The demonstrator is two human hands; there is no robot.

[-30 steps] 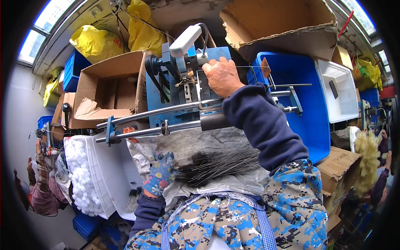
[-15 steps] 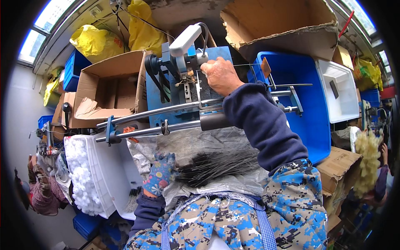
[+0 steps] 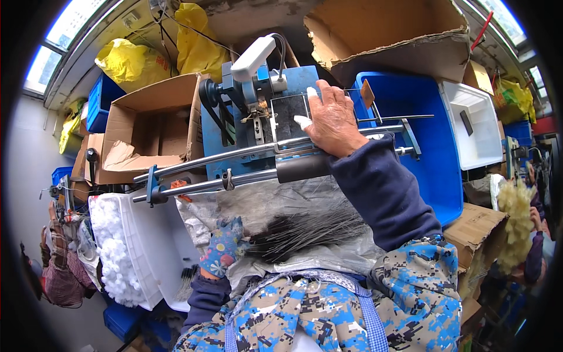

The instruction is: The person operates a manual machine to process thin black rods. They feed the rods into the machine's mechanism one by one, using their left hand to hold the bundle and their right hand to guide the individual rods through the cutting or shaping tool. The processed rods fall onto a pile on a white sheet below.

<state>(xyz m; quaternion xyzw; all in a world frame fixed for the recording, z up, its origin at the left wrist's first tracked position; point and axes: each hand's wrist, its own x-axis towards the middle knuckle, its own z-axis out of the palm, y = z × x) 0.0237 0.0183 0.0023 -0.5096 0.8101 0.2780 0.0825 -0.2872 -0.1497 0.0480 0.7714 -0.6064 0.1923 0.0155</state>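
My right hand (image 3: 334, 120) lies over the right side of a blue bench machine (image 3: 305, 76). Its fingers are stretched out and apart, with white wraps on the thumb and a fingertip. Beneath and beside it are a dark flat plate (image 3: 288, 111) in a thin metal frame and two steel rods (image 3: 246, 154). My left hand (image 3: 223, 246), in a floral glove, is low by my lap. Its fingers bend against the ends of a bundle of thin dark wires (image 3: 299, 232); the exact grip is partly hidden. The wires lie on a whitish sheet (image 3: 252, 202).
A cardboard box (image 3: 152, 120) stands left of the machine; a blue bin (image 3: 419, 158) and a white tray (image 3: 472, 126) stand right. White fluffy pieces (image 3: 117, 252) fill a container at the left. Other people work at both sides.
My right hand has come off the machine's white cylindrical part, moved slightly right and nearer, and its fingers have opened out. The dark plate now shows. My left hand stays by the wires.
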